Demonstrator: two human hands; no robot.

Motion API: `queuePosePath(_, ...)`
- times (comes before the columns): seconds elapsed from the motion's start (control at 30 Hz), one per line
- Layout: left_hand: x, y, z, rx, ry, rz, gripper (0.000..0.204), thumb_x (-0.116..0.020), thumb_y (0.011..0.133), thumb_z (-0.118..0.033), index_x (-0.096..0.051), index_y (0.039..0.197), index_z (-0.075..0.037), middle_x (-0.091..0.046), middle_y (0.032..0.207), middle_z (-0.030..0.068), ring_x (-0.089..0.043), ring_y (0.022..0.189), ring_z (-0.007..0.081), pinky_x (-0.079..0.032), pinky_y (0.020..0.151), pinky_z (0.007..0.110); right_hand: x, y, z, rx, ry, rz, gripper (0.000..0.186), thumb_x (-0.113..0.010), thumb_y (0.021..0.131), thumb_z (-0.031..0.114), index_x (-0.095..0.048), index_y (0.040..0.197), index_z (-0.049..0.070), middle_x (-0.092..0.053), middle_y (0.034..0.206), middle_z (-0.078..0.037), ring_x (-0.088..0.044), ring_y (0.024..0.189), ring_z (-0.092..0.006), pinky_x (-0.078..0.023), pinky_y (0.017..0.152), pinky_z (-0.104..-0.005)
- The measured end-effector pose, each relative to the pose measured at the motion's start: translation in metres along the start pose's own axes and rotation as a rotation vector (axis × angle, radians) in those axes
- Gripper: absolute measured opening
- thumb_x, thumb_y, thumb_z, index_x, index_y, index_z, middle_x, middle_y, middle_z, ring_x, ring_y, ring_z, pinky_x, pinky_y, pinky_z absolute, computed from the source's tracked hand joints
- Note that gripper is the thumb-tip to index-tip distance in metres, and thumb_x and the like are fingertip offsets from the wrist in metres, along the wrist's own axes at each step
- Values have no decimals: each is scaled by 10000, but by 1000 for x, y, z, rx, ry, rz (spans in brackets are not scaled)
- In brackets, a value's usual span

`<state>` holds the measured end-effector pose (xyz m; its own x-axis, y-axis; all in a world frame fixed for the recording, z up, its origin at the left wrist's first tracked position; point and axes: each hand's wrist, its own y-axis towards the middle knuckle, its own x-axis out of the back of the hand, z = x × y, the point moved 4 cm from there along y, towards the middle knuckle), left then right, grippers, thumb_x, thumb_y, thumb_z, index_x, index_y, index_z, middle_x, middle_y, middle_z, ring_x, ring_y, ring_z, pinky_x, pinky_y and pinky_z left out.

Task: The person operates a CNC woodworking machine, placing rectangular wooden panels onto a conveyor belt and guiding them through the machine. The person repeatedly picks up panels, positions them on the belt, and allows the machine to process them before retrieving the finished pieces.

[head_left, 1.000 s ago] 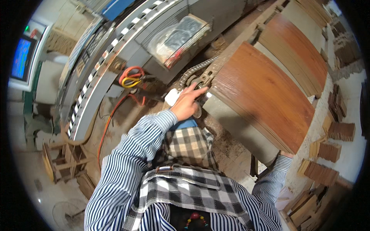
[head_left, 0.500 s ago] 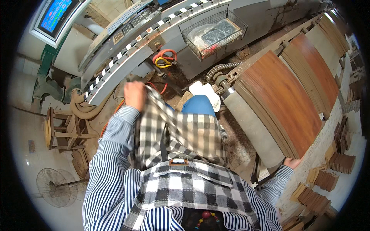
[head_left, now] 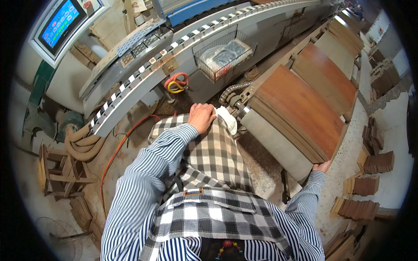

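Note:
My left hand is closed on the front of a black-and-white checked apron, over my lap. Just right of its fingers lies something white, partly covered, whose kind I cannot make out. Off to the right, my right hand touches the near corner of a stack of reddish-brown wood-faced boards. Its fingers stretch along the edge of the stack and are partly hidden. The boards lie on a grey roller conveyor.
Ahead runs a long machine with a chain track and a wire basket. A control screen stands at upper left, a wooden stool below it. An orange hose crosses the floor. Bundled wood strips lie at right.
My left hand has moved right, carrying the apron across my lap and covering the blue trouser knee. The right hand stays at the board stack's corner. The whole view has shifted somewhat.

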<state>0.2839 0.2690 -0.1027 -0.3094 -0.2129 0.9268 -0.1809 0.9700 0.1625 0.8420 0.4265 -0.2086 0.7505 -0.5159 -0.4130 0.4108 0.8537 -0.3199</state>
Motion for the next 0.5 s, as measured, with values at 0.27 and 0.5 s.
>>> queuePosePath(0.27,-64,139,-26,397,-1043,149,538,-542,936,-312,-414,1345,12,-476,1365,140,-463,1235,235,-347,1042,326,-35,-12,41,-11,-88,223,647,-544,893,503,-438,1340,46,-471,1360,-100,-458,1223,-274,-387,1003,-422)
queuePosePath(0.5,-65,155,-112,299,-1093,465,591,-374,981,-411,-416,1343,54,-450,1387,194,-435,1272,286,-310,1061,351,-58,-28,68,-99,-206,323,649,-555,892,497,-445,1341,42,-496,1334,-105,-474,1210,-261,-379,1013,-400)
